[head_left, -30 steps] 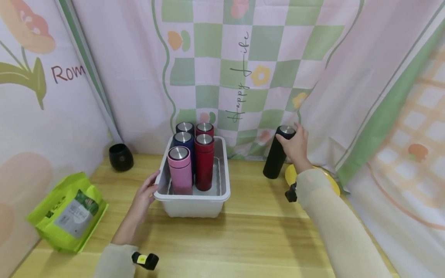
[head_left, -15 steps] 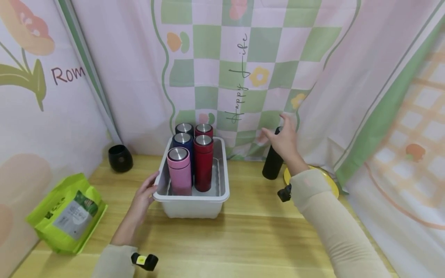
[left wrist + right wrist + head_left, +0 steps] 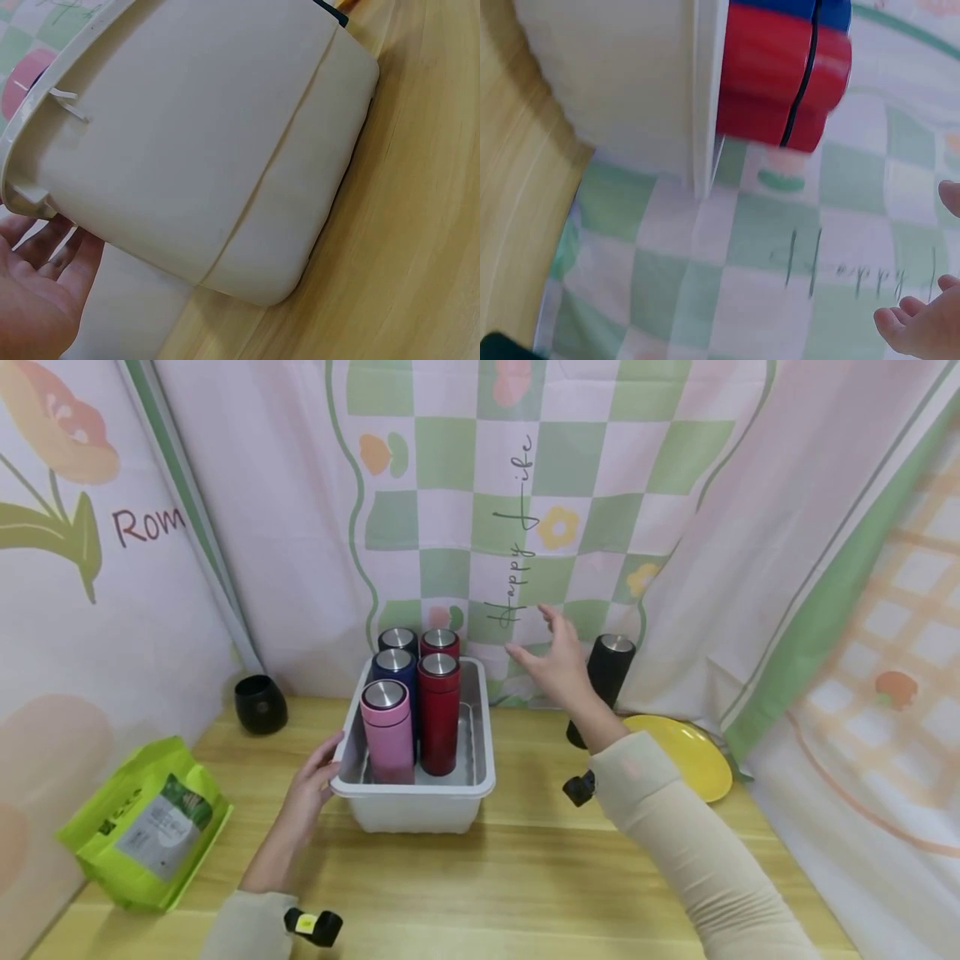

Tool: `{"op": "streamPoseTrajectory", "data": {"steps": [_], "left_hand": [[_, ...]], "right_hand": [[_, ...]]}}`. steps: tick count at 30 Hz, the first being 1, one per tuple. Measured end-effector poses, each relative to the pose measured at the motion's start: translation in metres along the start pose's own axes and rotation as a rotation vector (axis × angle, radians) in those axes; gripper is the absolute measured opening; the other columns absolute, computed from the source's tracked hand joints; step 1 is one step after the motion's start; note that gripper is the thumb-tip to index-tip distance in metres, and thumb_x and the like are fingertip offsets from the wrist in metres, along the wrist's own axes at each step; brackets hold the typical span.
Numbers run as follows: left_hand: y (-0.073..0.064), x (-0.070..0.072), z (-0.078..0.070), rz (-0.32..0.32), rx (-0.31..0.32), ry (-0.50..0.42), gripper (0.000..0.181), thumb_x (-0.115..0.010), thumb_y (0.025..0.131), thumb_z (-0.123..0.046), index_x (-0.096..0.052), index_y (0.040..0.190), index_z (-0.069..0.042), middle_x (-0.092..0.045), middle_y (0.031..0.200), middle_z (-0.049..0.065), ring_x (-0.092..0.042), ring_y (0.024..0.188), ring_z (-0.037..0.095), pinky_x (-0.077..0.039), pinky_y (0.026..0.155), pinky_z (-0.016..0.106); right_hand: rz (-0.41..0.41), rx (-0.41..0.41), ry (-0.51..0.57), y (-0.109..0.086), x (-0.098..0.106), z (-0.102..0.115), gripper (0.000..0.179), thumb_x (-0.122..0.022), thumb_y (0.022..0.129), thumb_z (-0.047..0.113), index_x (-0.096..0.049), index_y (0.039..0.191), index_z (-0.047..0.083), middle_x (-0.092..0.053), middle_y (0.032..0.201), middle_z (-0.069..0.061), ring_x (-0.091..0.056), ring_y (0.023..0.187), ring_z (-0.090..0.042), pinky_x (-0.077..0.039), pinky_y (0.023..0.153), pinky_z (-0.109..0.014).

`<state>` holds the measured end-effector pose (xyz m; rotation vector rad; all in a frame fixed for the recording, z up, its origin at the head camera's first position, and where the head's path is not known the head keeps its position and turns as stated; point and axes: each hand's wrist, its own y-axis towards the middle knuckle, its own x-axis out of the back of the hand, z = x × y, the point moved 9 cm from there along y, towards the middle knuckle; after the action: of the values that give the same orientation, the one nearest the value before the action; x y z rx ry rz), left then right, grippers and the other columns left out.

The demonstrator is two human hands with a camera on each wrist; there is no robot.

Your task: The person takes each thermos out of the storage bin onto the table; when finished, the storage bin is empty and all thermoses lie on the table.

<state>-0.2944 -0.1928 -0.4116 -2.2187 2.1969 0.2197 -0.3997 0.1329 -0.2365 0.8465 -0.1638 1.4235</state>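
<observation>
A pale plastic bin (image 3: 415, 810) stands on the table with several metal-lidded vacuum flasks in it. They include a pink flask (image 3: 389, 743), a dark blue flask (image 3: 397, 664) and a red flask (image 3: 439, 718). At the bin's left side, my left hand (image 3: 311, 781) touches the outside just under the rim, as the left wrist view also shows. My right hand (image 3: 558, 664) hangs in the air between the bin and a black flask (image 3: 611, 668), thumb and fingers spread, holding nothing. That black flask stands upright at the right, partly hidden by my right wrist.
A yellow plate (image 3: 693, 756) lies right of the black flask. At the left are a black cup (image 3: 261, 703) and a bright green bag (image 3: 153, 827). Printed curtains (image 3: 570, 460) hang close behind the table (image 3: 487, 893).
My right hand has let go of the black flask and moved left toward the bin, leaving the flask standing. My left hand stays at the bin's side.
</observation>
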Motion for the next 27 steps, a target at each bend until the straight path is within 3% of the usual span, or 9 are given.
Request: {"op": "streamPoseTrajectory", "data": {"steps": [9,14,27], "left_hand": [[0.001,0.0,0.0,-0.004,-0.012,0.006,0.052,-0.035,0.101,-0.004,-0.022,0.151,0.004,-0.017,0.157,0.023,-0.02,0.14,0.035,-0.025,0.109,0.053],[0.001,0.0,0.0,-0.001,-0.006,0.007,0.052,-0.034,0.102,-0.003,-0.021,0.152,0.004,-0.015,0.157,0.023,-0.019,0.141,0.035,-0.024,0.11,0.053],[0.001,0.0,0.002,-0.021,0.004,-0.006,0.052,-0.034,0.101,-0.002,-0.022,0.151,0.005,-0.018,0.157,0.022,-0.023,0.138,0.032,-0.025,0.11,0.052]], "right_hand": [[0.09,0.074,0.059,-0.013,-0.039,0.041,0.079,-0.076,0.086,0.024,-0.032,0.149,0.007,-0.037,0.147,-0.019,-0.036,0.133,-0.031,-0.035,0.105,-0.045],[0.141,0.06,0.046,-0.019,-0.058,0.055,0.078,-0.076,0.087,0.028,-0.033,0.15,0.012,-0.039,0.146,-0.015,-0.039,0.13,-0.029,-0.038,0.102,-0.046],[0.307,0.161,-0.022,-0.041,-0.114,0.087,0.076,-0.076,0.086,0.029,-0.037,0.147,0.008,-0.04,0.146,-0.013,-0.037,0.133,-0.027,-0.032,0.108,-0.043]]}}
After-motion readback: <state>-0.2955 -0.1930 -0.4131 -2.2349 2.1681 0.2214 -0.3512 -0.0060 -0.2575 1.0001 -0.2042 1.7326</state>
